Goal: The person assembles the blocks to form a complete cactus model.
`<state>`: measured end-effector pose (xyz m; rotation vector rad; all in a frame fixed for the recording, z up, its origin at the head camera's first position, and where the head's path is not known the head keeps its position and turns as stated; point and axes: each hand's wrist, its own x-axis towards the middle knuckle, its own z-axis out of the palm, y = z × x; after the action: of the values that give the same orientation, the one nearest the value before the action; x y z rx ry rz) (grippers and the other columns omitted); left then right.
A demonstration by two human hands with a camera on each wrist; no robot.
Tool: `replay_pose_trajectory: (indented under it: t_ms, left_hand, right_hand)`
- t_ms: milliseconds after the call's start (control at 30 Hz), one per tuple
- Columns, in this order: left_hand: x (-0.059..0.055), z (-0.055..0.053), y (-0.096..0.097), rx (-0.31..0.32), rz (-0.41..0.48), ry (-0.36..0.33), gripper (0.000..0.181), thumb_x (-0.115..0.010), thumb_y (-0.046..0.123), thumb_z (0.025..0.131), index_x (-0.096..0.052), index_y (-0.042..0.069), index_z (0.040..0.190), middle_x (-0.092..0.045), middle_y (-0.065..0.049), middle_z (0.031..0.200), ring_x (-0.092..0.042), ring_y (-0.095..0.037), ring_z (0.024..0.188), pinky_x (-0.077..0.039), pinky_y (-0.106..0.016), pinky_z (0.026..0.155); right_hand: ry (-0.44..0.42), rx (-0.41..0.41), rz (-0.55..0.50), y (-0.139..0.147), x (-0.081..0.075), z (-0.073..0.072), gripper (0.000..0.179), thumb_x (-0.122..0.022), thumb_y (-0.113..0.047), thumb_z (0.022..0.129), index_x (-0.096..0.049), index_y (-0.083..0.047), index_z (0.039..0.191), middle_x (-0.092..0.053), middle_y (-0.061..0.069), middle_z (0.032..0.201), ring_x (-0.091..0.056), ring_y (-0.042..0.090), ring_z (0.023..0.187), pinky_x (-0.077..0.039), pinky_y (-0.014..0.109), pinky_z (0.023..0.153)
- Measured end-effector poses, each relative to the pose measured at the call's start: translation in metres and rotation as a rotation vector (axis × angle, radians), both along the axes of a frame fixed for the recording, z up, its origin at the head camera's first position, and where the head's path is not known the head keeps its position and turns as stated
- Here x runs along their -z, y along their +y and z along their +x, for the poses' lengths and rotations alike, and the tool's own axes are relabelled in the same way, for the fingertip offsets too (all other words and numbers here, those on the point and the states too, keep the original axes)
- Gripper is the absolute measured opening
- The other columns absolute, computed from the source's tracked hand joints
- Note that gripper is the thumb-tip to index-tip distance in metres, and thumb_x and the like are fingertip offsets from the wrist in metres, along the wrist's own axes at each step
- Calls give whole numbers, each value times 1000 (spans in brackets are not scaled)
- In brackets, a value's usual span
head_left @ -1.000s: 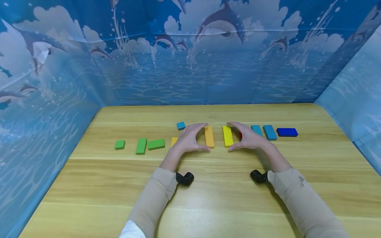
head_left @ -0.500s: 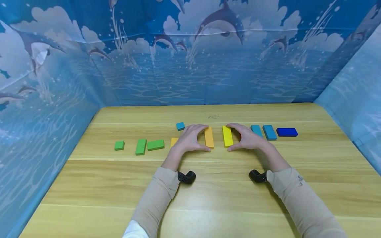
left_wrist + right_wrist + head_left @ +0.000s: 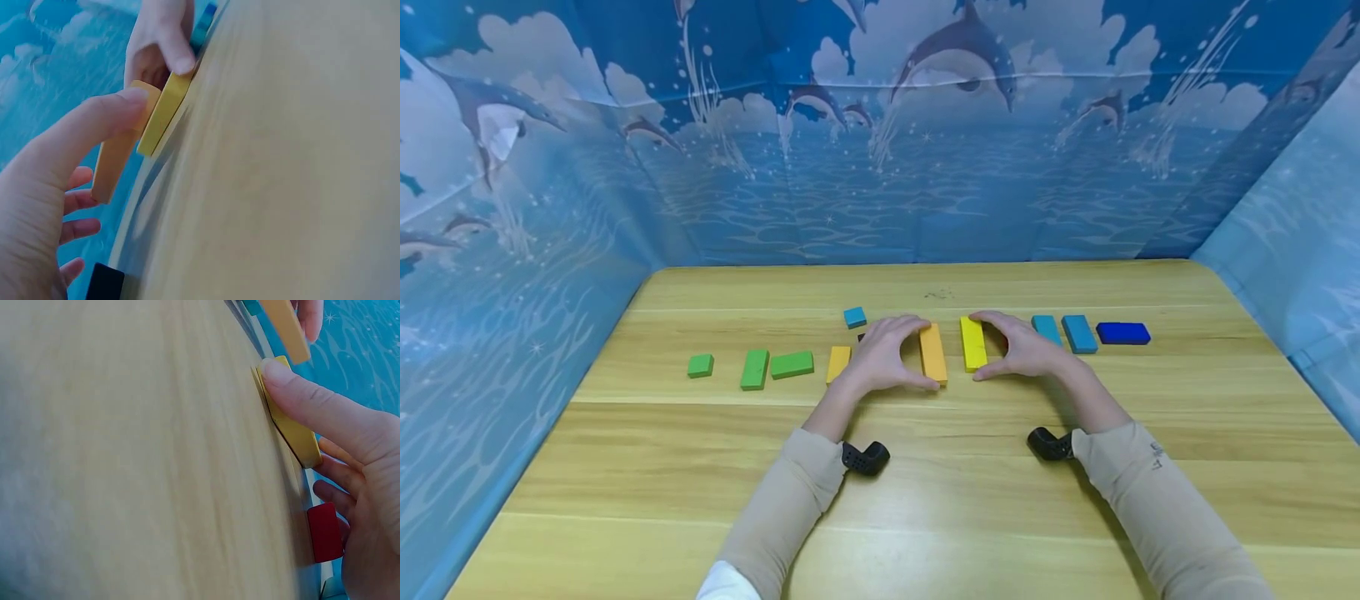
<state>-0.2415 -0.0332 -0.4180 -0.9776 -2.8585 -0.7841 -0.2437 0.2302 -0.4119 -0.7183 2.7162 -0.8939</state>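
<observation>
My left hand [image 3: 883,357] pinches an orange block [image 3: 933,354] by its two ends, thumb at the near end and fingers at the far one. In the right wrist view that orange block [image 3: 286,328] is raised off the table. My right hand [image 3: 1021,345] holds a yellow block [image 3: 973,344] end to end in the same way. The yellow block [image 3: 294,428] sits at the table surface, just right of the orange one. Under the right hand stands a red block [image 3: 325,532], mostly hidden in the head view. A black block [image 3: 105,282] lies beside the left hand.
Left on the wooden table [image 3: 955,508] are several green blocks [image 3: 792,365], an amber block [image 3: 838,364] and a small blue block [image 3: 854,317]. To the right lie two light blue blocks [image 3: 1079,334] and a dark blue one [image 3: 1123,333]. A dolphin-print curtain [image 3: 850,208] encloses the table.
My left hand has lifted the orange block and moved it slightly right and nearer, uncovering more of the amber block and a dark block. The right hand has stayed on the yellow block.
</observation>
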Motion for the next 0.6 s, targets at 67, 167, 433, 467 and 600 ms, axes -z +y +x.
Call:
replay_pose_trajectory:
  t_ms: [67,167,433,467,600]
  left_hand:
    - [-3,8,0,14,15,0,93,-74,64,57,-45,23,135,-42,1,139,-32,-20,130,-21,-43,107]
    - [-6,23,0,35,21,-1,93,-74,63,58,-44,21,135,-40,-2,140,-31,-22,130,-22,-45,107]
    - [-5,65,-1,71,87,5,91,-78,57,56,-47,19,132,-44,-3,137,-37,-20,125,-29,-45,102]
    - [-4,71,-1,73,102,0,91,-79,56,55,-47,19,132,-44,-3,136,-38,-20,124,-30,-44,102]
    - [3,90,-3,87,124,-17,91,-80,55,54,-49,18,130,-46,-1,134,-40,-15,122,-31,-41,102]
  right_hand:
    - [-4,2,-3,0,0,0,96,-79,-43,67,-29,-5,141,-30,18,143,-25,38,131,-23,57,101]
    - [-5,2,-3,0,0,-1,97,-79,-43,67,-30,-6,141,-30,17,143,-26,37,131,-23,57,101]
    - [6,3,12,1,0,-2,97,-79,-44,66,-30,-6,141,-30,17,144,-25,38,131,-23,57,101]
    - [6,2,13,1,0,-2,97,-79,-44,66,-30,-6,141,-30,17,144,-25,38,131,-23,57,101]
    - [1,-1,15,1,0,-1,97,-78,-44,66,-30,-6,141,-29,18,144,-24,39,131,-23,57,102]
